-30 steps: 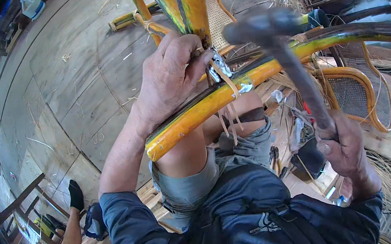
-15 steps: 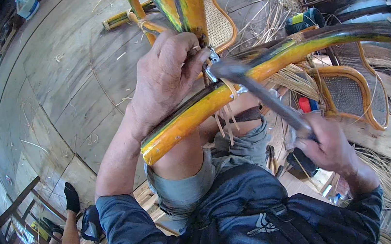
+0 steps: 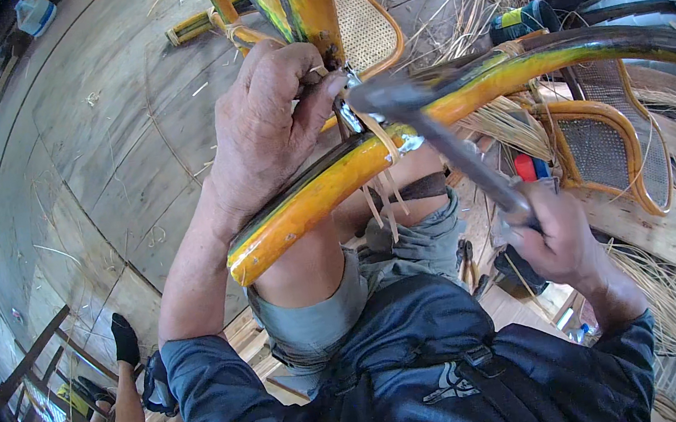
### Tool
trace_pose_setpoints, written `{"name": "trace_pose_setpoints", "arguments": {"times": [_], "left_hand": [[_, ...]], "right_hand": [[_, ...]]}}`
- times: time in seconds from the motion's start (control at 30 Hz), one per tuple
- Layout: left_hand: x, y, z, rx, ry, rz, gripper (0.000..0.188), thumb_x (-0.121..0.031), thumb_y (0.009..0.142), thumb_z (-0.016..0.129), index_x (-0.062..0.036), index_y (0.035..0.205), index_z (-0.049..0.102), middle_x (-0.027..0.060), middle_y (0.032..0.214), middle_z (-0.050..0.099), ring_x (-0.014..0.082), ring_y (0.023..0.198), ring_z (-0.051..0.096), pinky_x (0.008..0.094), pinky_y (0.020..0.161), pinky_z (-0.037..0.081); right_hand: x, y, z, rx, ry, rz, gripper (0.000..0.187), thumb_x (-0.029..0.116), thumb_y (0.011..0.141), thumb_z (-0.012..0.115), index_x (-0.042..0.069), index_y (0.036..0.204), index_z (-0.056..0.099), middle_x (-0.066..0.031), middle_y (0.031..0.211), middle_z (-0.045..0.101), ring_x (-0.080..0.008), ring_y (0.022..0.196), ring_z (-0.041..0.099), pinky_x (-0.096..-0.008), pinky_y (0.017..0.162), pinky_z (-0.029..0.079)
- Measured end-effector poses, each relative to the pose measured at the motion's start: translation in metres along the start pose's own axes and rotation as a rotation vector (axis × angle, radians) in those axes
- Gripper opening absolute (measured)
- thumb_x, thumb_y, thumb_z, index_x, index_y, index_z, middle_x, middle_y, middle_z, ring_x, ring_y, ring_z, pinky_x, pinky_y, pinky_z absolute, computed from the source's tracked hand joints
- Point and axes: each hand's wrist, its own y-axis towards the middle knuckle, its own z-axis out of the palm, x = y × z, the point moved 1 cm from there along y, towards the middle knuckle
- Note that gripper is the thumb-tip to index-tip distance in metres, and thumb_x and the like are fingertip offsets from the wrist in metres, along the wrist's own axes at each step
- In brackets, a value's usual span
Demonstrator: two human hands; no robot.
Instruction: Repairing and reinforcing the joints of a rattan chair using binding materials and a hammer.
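In my right hand [image 3: 556,231] I grip the handle of a hammer [image 3: 466,157]; its head, smeared by motion, is by my left fingertips. My left hand [image 3: 271,114] is closed in a pinch at the foot of an upright yellow pole [image 3: 308,4], on something too small to make out. A curved yellow-and-dark rattan pole [image 3: 317,209] crosses above my lap, with my left wrist against it. Pale rattan strips [image 3: 379,134] are wound round this pole near the joint, and their loose ends hang down.
Cane-webbed chair parts [image 3: 600,145] lie at the right, among loose rattan strands [image 3: 675,313]. Pliers [image 3: 467,267] are beside my leg. A dark green cylindrical container [image 3: 521,20] is at the far right. Another person's leg [image 3: 126,406] shows at lower left.
The hammer head has shifted slightly left and up, close to my left fingertips. The poles and my left hand sit a little further left in view, its pinch unchanged.
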Motion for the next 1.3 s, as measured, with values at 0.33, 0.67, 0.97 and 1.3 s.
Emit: {"name": "trace_pose_setpoints", "arguments": {"times": [0.33,0.67,0.97,1.3], "left_hand": [[-0.002,0.0,-0.002,0.004,0.011,0.006,0.026,-0.011,0.075,0.07,-0.0043,0.093,0.053,0.0101,0.073,0.051,0.0268,0.063,0.055,0.0356,0.054,0.045],[0.0,0.002,0.0,-0.011,0.009,0.022,0.025,-0.01,0.075,0.07,-0.0049,0.093,0.054,0.0099,0.073,0.051,0.0266,0.061,0.055,0.0354,0.052,0.045],[0.001,0.0,0.0,-0.002,-0.013,0.023,0.028,-0.008,0.074,0.07,-0.0059,0.095,0.052,0.0095,0.075,0.052,0.0269,0.065,0.055,0.0354,0.055,0.046],[0.0,0.002,0.0,-0.022,-0.004,0.044,0.028,-0.008,0.074,0.07,-0.0051,0.095,0.052,0.0098,0.076,0.052,0.0278,0.066,0.055,0.0354,0.056,0.046]], "right_hand": [[-0.005,0.0,0.003,-0.133,0.004,-0.104,0.034,0.028,0.082,0.06,-0.001,0.096,0.049,-0.019,0.068,0.053,-0.0383,0.064,0.055,-0.0401,0.055,0.043],[0.001,-0.003,0.0,-0.093,0.023,-0.044,0.035,0.029,0.083,0.059,-0.002,0.097,0.048,-0.0184,0.068,0.053,-0.0387,0.064,0.055,-0.0404,0.056,0.043],[0.003,0.003,0.0,-0.068,-0.005,-0.033,0.03,0.026,0.082,0.059,0.0,0.095,0.05,-0.0178,0.071,0.054,-0.0381,0.066,0.057,-0.0412,0.058,0.044],[0.001,0.002,0.0,-0.045,-0.062,-0.014,0.028,0.022,0.081,0.062,0.001,0.095,0.049,-0.0179,0.071,0.054,-0.0378,0.067,0.057,-0.041,0.058,0.045]]}}
